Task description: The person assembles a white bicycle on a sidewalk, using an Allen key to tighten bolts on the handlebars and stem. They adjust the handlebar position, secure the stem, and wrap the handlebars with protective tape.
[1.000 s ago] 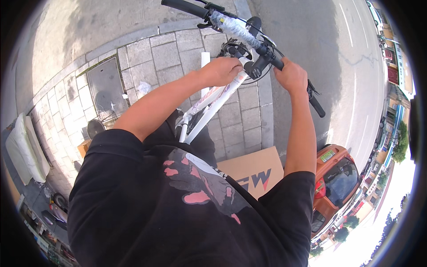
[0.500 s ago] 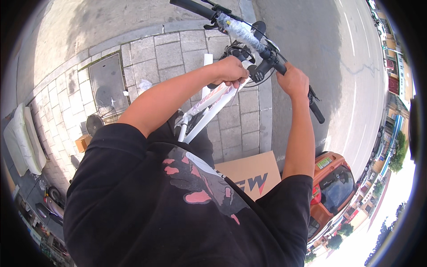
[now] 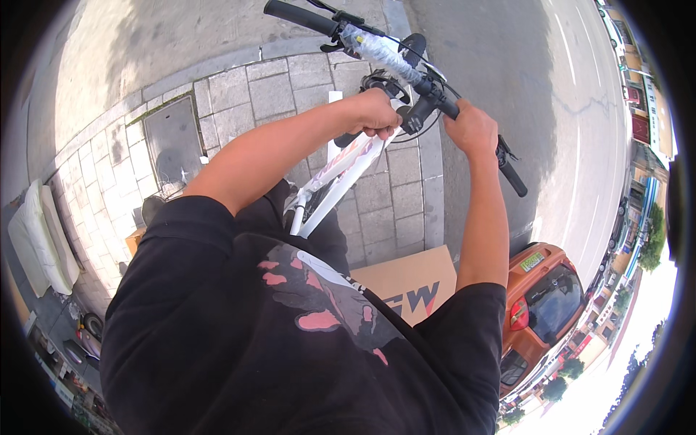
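Note:
In front of me stands a bicycle with a white frame [image 3: 352,174] and a black handlebar [image 3: 448,107]. Clear plastic wrap [image 3: 383,52] covers the middle of the bar. My right hand [image 3: 473,130] is closed around the bar, just right of the black stem [image 3: 417,117]. At the front end of the frame, right by the stem, my left hand [image 3: 377,114] is closed with its fingers curled. Whatever lies in its fingers is hidden. The left rubber grip [image 3: 301,17] and the right grip [image 3: 512,177] are both untouched.
A cardboard box [image 3: 406,279] lies on the paving near my right side. Behind it an orange car [image 3: 540,304] is parked on the road. A metal cover [image 3: 174,138] is set into the pavement at left, and pale padded sheets [image 3: 45,235] lie beyond.
The handlebar and both my hands sit slightly farther left in view. My left fingers, earlier pinching at the stem, look more curled under. My right hand keeps its hold.

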A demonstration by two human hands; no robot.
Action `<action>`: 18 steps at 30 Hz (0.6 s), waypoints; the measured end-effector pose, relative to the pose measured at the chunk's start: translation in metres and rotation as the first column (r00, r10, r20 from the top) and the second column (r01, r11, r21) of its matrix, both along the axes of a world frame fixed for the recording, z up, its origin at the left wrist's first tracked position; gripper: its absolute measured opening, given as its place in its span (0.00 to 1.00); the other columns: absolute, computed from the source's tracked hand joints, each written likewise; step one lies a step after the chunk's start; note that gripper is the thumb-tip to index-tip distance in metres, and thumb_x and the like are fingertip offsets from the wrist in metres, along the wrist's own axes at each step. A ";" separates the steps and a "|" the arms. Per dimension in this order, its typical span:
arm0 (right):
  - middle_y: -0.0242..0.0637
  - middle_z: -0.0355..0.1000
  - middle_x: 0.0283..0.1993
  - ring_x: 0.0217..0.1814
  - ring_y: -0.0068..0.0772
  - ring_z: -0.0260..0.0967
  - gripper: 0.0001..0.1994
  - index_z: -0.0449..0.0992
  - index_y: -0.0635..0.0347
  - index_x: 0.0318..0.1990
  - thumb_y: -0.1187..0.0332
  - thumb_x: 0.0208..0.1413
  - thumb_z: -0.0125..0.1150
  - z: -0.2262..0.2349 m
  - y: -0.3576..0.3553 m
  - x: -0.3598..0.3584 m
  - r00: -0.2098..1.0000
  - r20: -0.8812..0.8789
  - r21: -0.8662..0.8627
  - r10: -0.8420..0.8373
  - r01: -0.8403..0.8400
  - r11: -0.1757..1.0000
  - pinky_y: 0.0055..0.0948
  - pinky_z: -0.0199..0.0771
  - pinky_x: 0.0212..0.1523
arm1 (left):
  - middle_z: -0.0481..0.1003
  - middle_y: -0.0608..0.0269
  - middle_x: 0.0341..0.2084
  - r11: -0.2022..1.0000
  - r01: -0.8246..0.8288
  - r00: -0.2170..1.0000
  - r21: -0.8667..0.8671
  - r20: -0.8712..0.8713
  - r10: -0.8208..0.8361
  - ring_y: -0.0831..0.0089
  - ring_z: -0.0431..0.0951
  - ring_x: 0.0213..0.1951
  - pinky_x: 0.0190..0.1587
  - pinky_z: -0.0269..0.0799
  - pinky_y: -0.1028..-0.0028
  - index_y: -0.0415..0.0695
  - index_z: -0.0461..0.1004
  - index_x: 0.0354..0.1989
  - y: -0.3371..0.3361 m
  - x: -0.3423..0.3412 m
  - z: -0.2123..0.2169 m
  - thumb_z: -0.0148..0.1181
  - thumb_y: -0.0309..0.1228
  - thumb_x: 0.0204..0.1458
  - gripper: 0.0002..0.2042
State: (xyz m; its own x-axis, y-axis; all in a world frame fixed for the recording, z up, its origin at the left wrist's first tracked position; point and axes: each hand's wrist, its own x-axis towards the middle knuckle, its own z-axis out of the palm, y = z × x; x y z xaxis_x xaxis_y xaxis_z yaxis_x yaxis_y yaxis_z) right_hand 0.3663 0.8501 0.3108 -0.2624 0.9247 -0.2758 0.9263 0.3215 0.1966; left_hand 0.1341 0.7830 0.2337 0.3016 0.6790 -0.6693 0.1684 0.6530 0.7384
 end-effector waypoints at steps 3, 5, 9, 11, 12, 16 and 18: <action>0.48 0.87 0.44 0.51 0.57 0.85 0.16 0.84 0.50 0.48 0.51 0.65 0.63 0.001 0.000 -0.001 1.000 0.002 0.002 -0.002 0.002 1.000 0.53 0.83 0.53 | 0.79 0.63 0.19 0.999 0.035 0.999 -0.012 -0.017 -0.035 0.77 0.72 0.18 0.20 0.64 0.71 0.39 0.84 0.29 0.005 0.001 -0.002 0.69 0.34 0.64 0.13; 0.48 0.87 0.45 0.51 0.56 0.85 0.16 0.84 0.51 0.48 0.51 0.65 0.63 0.004 -0.001 -0.003 1.000 0.000 -0.003 -0.003 0.003 1.000 0.53 0.83 0.53 | 0.79 0.63 0.21 0.999 0.049 0.999 0.009 0.006 -0.049 0.77 0.73 0.19 0.21 0.64 0.71 0.39 0.85 0.31 0.003 0.001 -0.008 0.70 0.34 0.65 0.13; 0.49 0.87 0.45 0.52 0.57 0.85 0.17 0.84 0.53 0.48 0.51 0.65 0.63 0.002 -0.002 -0.001 1.000 0.002 -0.014 -0.025 0.025 1.000 0.54 0.83 0.53 | 0.82 0.63 0.31 0.992 0.108 0.988 0.065 0.101 -0.114 0.78 0.76 0.23 0.23 0.64 0.73 0.38 0.84 0.42 -0.010 -0.007 -0.009 0.70 0.34 0.65 0.10; 0.49 0.87 0.45 0.52 0.57 0.85 0.17 0.84 0.53 0.48 0.51 0.65 0.63 0.006 0.000 -0.001 1.000 0.012 -0.020 -0.028 0.028 0.999 0.54 0.83 0.53 | 0.79 0.66 0.38 0.981 0.187 0.969 0.043 0.155 -0.192 0.79 0.77 0.27 0.27 0.66 0.73 0.39 0.80 0.58 -0.014 -0.017 0.000 0.72 0.33 0.63 0.18; 0.49 0.87 0.45 0.52 0.57 0.85 0.17 0.84 0.53 0.48 0.50 0.65 0.63 0.005 0.001 -0.001 1.000 0.007 -0.019 -0.028 0.028 0.999 0.54 0.83 0.53 | 0.79 0.65 0.39 0.968 0.241 0.959 0.062 0.139 -0.248 0.78 0.78 0.29 0.28 0.66 0.73 0.40 0.78 0.61 -0.014 -0.020 -0.002 0.74 0.35 0.63 0.22; 0.49 0.87 0.45 0.51 0.57 0.85 0.17 0.84 0.54 0.49 0.51 0.66 0.62 0.004 -0.002 -0.001 0.999 0.013 -0.031 -0.041 0.041 0.999 0.54 0.83 0.54 | 0.76 0.63 0.38 0.892 0.436 0.892 0.124 0.069 -0.446 0.71 0.81 0.37 0.31 0.70 0.67 0.40 0.74 0.64 -0.004 -0.026 -0.005 0.79 0.39 0.58 0.29; 0.49 0.87 0.46 0.51 0.58 0.85 0.17 0.83 0.54 0.49 0.52 0.66 0.62 0.001 -0.001 0.000 0.999 -0.004 -0.031 -0.038 0.038 0.999 0.54 0.83 0.54 | 0.78 0.58 0.39 0.842 0.515 0.856 0.158 -0.042 -0.515 0.65 0.84 0.39 0.34 0.74 0.62 0.39 0.74 0.61 -0.001 -0.025 -0.004 0.79 0.38 0.57 0.28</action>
State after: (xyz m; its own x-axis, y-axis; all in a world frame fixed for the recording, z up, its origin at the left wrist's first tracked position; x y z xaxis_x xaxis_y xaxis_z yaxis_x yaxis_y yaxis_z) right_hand 0.3666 0.8491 0.3119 -0.2287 0.9250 -0.3033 0.9388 0.2920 0.1825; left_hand 0.1092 0.7820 0.2297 0.6390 0.5216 -0.5653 0.4461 0.3474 0.8248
